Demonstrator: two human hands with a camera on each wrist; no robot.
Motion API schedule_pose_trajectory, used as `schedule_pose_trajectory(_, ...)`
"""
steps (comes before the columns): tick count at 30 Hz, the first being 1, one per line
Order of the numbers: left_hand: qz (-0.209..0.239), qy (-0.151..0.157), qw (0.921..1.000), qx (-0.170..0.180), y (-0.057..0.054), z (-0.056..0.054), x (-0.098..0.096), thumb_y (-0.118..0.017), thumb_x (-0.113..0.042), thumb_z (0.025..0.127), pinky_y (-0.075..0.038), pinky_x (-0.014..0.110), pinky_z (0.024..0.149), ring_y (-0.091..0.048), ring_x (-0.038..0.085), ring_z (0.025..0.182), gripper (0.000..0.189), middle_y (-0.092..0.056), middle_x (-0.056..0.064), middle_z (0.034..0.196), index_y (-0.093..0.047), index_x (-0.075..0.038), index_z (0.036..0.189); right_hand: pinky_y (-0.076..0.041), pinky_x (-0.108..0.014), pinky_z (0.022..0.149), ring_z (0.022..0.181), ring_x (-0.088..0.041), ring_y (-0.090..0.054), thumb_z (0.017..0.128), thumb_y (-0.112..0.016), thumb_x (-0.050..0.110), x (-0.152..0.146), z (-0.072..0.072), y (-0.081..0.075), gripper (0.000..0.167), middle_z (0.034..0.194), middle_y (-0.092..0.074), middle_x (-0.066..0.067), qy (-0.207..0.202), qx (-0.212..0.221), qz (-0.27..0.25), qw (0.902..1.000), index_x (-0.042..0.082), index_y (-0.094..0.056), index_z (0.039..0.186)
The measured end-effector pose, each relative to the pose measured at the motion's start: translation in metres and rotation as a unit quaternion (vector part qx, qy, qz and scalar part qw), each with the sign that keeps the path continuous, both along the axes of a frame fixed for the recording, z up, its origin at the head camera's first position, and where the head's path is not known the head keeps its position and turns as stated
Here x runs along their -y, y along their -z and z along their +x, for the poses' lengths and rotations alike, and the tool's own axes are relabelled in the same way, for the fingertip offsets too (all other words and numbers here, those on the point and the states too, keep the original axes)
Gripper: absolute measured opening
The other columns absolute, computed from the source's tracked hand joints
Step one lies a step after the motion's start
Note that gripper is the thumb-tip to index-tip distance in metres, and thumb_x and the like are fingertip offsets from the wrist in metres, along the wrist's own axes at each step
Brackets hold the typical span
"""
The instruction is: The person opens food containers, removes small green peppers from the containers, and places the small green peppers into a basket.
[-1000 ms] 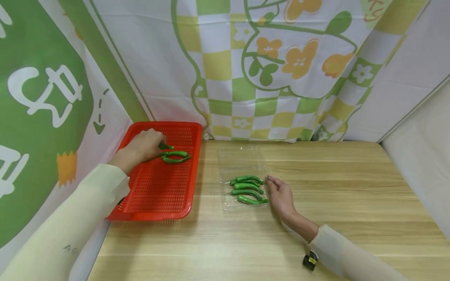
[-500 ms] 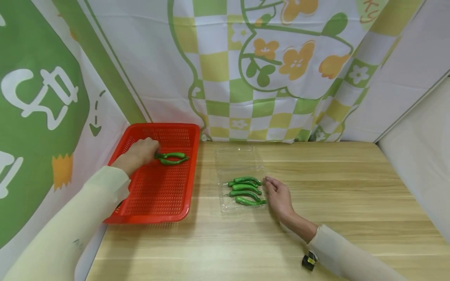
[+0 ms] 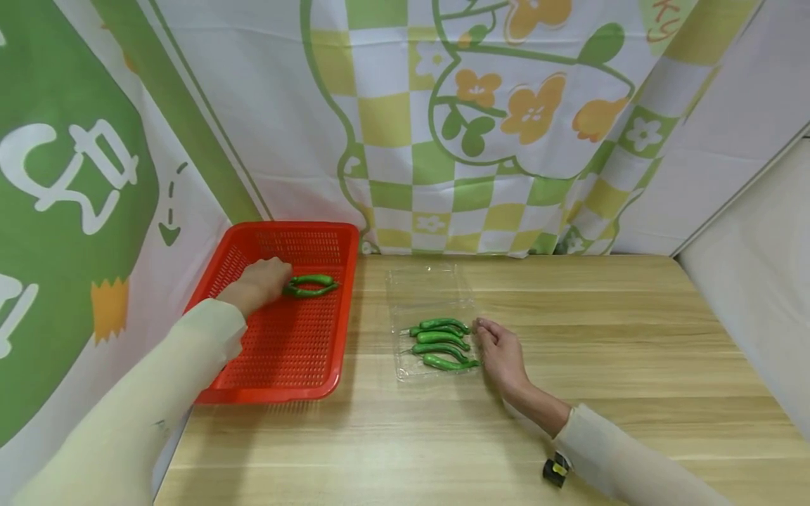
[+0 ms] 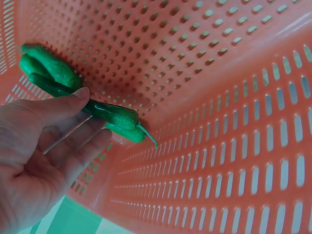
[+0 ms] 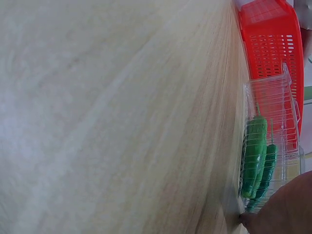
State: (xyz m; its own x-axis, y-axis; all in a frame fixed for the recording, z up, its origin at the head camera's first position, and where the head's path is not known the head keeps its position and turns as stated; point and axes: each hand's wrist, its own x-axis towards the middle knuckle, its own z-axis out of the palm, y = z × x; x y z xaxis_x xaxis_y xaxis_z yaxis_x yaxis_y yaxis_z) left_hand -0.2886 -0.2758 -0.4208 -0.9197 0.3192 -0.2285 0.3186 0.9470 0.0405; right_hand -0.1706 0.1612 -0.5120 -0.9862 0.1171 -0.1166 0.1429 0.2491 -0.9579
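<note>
My left hand (image 3: 262, 280) reaches into the red plastic basket (image 3: 344, 337) and pinches a green chili pepper (image 4: 117, 114) between thumb and fingers. More green chili peppers (image 4: 53, 68) lie right behind it in the left wrist view; in the head view two of these peppers (image 3: 316, 280) show beyond the fingertips. Several green chili peppers (image 3: 439, 337) lie side by side in an opened clear plastic box (image 3: 420, 287) on the table. At the box's right edge rests my right hand (image 3: 503, 355), its fingers loosely bent and the fingertips right at the rim.
A small black object with a yellow mark (image 3: 556, 469) lies by the right sleeve. The wooden table (image 3: 633, 337) extends to the right. A patterned cloth (image 3: 436, 140) hangs along the back, and the basket stands near the left wall.
The left hand has shifted slightly within the basket, down and then right, closer over the peppers. The right hand and the clear box stay in place.
</note>
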Motion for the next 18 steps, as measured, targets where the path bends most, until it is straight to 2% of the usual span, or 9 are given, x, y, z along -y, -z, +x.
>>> schedule_pose_trajectory(4, -0.012, 0.007, 0.9999, 0.002, 0.006, 0.0, -0.001, -0.06, 0.007, 0.094, -0.049, 0.041, 0.066, -0.05, 0.027, 0.071, 0.025, -0.054, 0.009, 0.076, -0.055, -0.01, 0.076, -0.048, -0.033, 0.109, 0.142, -0.033, -0.054, 0.111, -0.051, 0.007, -0.001, 0.0, 0.0, 0.039, 0.147, -0.06, -0.024, -0.001, 0.004, 0.002, 1.0, -0.011, -0.054, 0.145)
schedule_pose_trajectory(9, -0.029, 0.008, 0.9995, 0.011, 0.018, -0.008, 0.004, -0.061, 0.004, 0.097, -0.05, 0.041, 0.064, -0.051, 0.026, 0.07, 0.026, -0.056, 0.01, 0.077, -0.055, -0.011, 0.077, -0.047, -0.034, 0.11, 0.143, -0.033, -0.052, 0.111, -0.049, 0.006, -0.001, 0.0, -0.001, 0.039, 0.148, -0.058, -0.024, -0.005, 0.002, 0.002, 1.0, -0.011, -0.053, 0.146)
schedule_pose_trajectory(11, -0.035, 0.019, 0.9992, -0.003, 0.033, -0.018, 0.012, -0.063, 0.002, 0.095, -0.049, 0.042, 0.062, -0.049, 0.026, 0.068, 0.027, -0.055, 0.008, 0.075, -0.054, -0.013, 0.075, -0.047, -0.033, 0.109, 0.143, -0.033, -0.052, 0.111, -0.049, 0.005, -0.001, 0.0, -0.001, 0.039, 0.148, -0.058, -0.025, -0.006, 0.002, 0.0, 1.0, -0.012, -0.052, 0.146)
schedule_pose_trajectory(12, -0.037, 0.021, 0.9991, -0.003, 0.035, -0.019, 0.013, -0.063, 0.003, 0.095, -0.05, 0.042, 0.061, -0.049, 0.026, 0.068, 0.027, -0.055, 0.008, 0.075, -0.054, -0.013, 0.075, -0.047, -0.033, 0.109, 0.143, -0.033, -0.052, 0.111, -0.049, 0.006, -0.001, 0.0, -0.001, 0.039, 0.148, -0.058, -0.025, -0.006, 0.003, 0.001, 1.0, -0.011, -0.052, 0.146)
schedule_pose_trajectory(16, -0.04, 0.018, 0.999, 0.001, 0.033, -0.015, 0.012, -0.063, 0.003, 0.094, -0.05, 0.042, 0.061, -0.049, 0.026, 0.068, 0.028, -0.054, 0.007, 0.074, -0.053, -0.013, 0.074, -0.047, -0.032, 0.109, 0.143, -0.033, -0.052, 0.111, -0.05, 0.006, 0.0, 0.0, -0.002, 0.039, 0.148, -0.058, -0.025, -0.005, 0.006, 0.001, 1.0, -0.011, -0.052, 0.146)
schedule_pose_trajectory(18, -0.041, 0.006, 0.999, 0.018, 0.018, -0.004, 0.003, -0.062, 0.005, 0.096, -0.05, 0.042, 0.063, -0.051, 0.026, 0.069, 0.029, -0.055, 0.009, 0.074, -0.053, -0.011, 0.074, -0.046, -0.033, 0.11, 0.144, -0.033, -0.052, 0.111, -0.05, 0.006, 0.0, 0.001, -0.002, 0.039, 0.149, -0.058, -0.025, -0.006, 0.006, 0.0, 1.0, -0.011, -0.052, 0.146)
